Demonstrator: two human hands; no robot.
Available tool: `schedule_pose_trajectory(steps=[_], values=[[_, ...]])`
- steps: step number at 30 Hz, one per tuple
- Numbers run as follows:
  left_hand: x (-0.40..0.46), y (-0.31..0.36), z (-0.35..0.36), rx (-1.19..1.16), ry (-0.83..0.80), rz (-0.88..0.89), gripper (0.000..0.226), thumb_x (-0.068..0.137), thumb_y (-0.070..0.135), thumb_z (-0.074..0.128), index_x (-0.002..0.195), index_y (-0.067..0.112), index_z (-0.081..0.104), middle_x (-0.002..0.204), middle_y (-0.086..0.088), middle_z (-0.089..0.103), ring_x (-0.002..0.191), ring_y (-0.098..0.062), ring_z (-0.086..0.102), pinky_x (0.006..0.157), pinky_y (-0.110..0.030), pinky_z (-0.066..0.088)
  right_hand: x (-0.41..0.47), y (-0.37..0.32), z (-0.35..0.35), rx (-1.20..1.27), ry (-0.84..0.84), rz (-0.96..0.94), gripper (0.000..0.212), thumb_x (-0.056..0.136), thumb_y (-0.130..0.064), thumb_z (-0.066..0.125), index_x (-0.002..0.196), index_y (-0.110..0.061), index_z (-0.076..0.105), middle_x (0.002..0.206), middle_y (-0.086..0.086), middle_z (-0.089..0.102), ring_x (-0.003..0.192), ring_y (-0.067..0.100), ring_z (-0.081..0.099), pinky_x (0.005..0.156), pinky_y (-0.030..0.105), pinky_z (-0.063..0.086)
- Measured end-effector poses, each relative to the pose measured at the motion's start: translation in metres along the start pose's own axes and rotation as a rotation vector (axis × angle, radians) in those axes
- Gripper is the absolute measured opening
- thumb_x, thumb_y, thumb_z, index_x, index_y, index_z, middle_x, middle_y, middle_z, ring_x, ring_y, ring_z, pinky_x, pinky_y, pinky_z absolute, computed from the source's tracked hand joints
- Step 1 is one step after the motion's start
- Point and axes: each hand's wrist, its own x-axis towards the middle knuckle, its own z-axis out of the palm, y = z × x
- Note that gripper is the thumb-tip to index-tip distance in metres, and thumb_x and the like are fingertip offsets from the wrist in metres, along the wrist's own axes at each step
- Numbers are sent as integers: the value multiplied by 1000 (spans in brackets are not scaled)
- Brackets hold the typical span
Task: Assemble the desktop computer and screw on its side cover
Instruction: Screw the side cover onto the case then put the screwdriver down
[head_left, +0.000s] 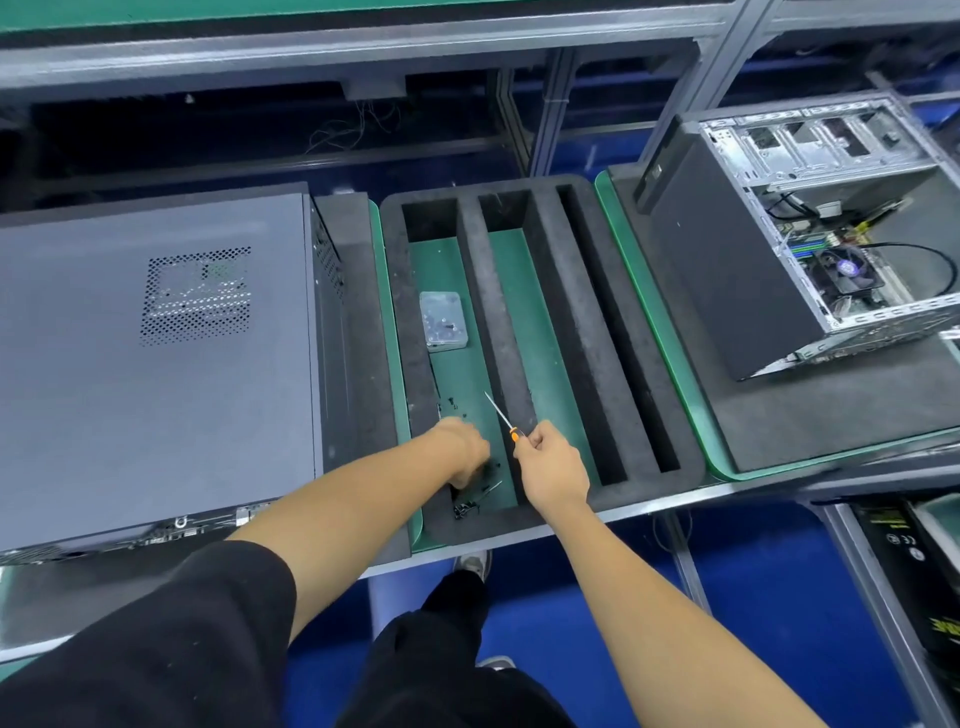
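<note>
1. The left hand (464, 451) reaches down into the leftmost slot of the foam tray (571, 332), fingers curled among the loose screws (470, 506); whether it has one pinched I cannot tell.
2. The right hand (551, 470) clenches the orange-handled screwdriver (501, 414), whose shaft points up and away to the left.
3. To do this well, I judge it best to lift a single screw, then seat it on the tip.
4. The closed computer (156, 358) lies flat to the left, side cover up, long axis running left to right.
5. An open case (810, 234) stands well apart at right; a clear box (443, 320) sits farther up the slot.
</note>
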Motion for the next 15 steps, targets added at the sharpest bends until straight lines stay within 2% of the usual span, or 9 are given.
schedule_pose_trajectory(steps=[2, 3, 7, 12, 15], values=[[2, 13, -1, 30, -72, -20, 35, 94, 26, 60, 128, 19, 60, 129, 0, 61, 118, -26, 60, 77, -35, 45, 0, 0, -1, 1, -1, 4, 33, 100, -46, 52, 78, -22, 44, 74, -1, 61, 68, 22, 55, 57, 34, 38], [3, 18, -2, 53, -95, -25, 36, 95, 26, 60, 131, 19, 58, 133, 0, 59, 121, -26, 59, 80, -37, 46, 1, 0, -1, 2, -4, 5, 33, 100, -46, 52, 79, -22, 45, 74, -1, 62, 68, 21, 55, 57, 34, 38], [12, 31, 0, 39, -123, -78, 46, 99, 16, 60, 144, 17, 50, 149, -3, 48, 138, -29, 45, 104, -40, 43, 2, -1, -2, 7, -12, 14, 31, 99, -46, 51, 81, -21, 49, 74, -1, 62, 70, 22, 58, 58, 34, 40], [11, 39, 7, 126, -102, -93, 48, 100, 9, 55, 147, 17, 48, 158, -6, 37, 147, -32, 31, 117, -46, 32, 1, -3, -3, 1, -8, 22, 32, 99, -47, 51, 81, -20, 49, 74, -1, 63, 70, 22, 59, 58, 34, 41], [9, 41, 5, 128, -150, -60, 46, 101, 8, 54, 146, 16, 48, 157, -6, 38, 145, -31, 32, 115, -46, 33, 1, -4, -4, -4, -5, 28, 33, 100, -48, 51, 81, -20, 48, 73, -2, 62, 67, 21, 57, 57, 33, 39]])
